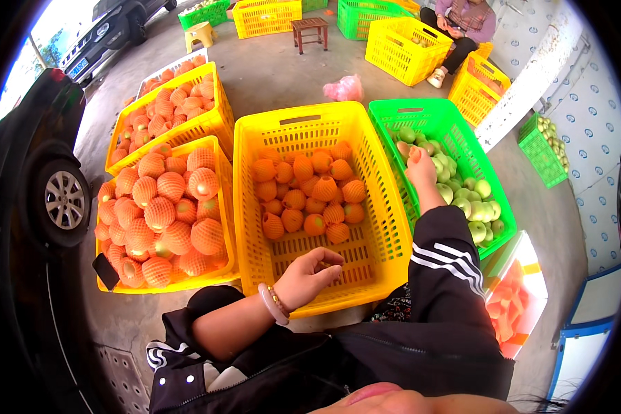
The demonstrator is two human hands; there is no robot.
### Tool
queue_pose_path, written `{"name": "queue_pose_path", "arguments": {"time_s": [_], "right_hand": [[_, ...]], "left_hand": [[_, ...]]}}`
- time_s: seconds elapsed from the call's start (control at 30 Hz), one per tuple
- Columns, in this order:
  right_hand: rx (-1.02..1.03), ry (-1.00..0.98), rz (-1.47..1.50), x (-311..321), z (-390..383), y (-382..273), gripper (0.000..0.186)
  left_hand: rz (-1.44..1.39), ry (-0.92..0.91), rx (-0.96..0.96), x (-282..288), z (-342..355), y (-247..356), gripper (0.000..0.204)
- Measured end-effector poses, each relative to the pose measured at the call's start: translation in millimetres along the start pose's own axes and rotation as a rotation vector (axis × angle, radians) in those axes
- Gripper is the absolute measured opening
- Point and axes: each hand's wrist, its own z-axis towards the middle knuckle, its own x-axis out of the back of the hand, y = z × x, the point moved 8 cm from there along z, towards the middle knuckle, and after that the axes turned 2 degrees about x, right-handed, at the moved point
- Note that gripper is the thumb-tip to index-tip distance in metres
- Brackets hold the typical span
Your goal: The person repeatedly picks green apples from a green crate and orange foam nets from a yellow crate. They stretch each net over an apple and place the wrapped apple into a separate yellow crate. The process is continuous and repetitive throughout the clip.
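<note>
My left hand [309, 277] hovers over the near end of a large yellow crate [252, 200], fingers loosely bent, thumb apart, holding nothing I can see. Inside that crate, at its far part, lie several round fruits in orange foam nets [314, 185]. My right arm reaches to a green crate [493, 190] on the right. Above its left side, my right hand [421, 171] is closed, with what looks like an orange foam net [415, 154] at the fingers. Bare green fruits [472, 207] fill the green crate beside and beyond this hand.
At left stand two yellow crates heaped with netted fruit [160, 196], a dark phone-like object [105, 271] at the nearer one's corner. A white box of orange foam nets [509, 300] sits at right. Farther off are a pink bag [343, 88], a stool [310, 31] and a seated person [466, 24].
</note>
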Motion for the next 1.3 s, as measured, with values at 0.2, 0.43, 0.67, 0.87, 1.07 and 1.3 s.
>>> {"name": "queue_pose_path", "arguments": {"time_s": [0.2,0.43,0.67,0.87,1.07,1.3], "right_hand": [[0.343,-0.23,0.596,-23,-60,-108,0.024],[1.177,-0.56,0.689,34,-271,-271,0.022],[0.878,-0.815,0.881,36,-291,-264,0.034],[0.386,-1.125,1.217,44,-288,-271,0.023],[0.145,-1.287,1.314,30,-300,-264,0.011],[0.035,-1.169,1.254,25,-299,-252,0.008]], "left_hand": [[0.045,0.236,-0.196,27,11,19,0.048],[0.05,-0.044,-0.446,16,0,35,0.06],[0.162,-0.057,-0.66,0,-9,38,0.045],[-0.001,-0.241,-0.254,-22,-9,21,0.009],[0.079,-0.32,-0.443,-47,-16,13,0.02],[0.162,-0.358,-0.096,-55,-12,-10,0.024]]}}
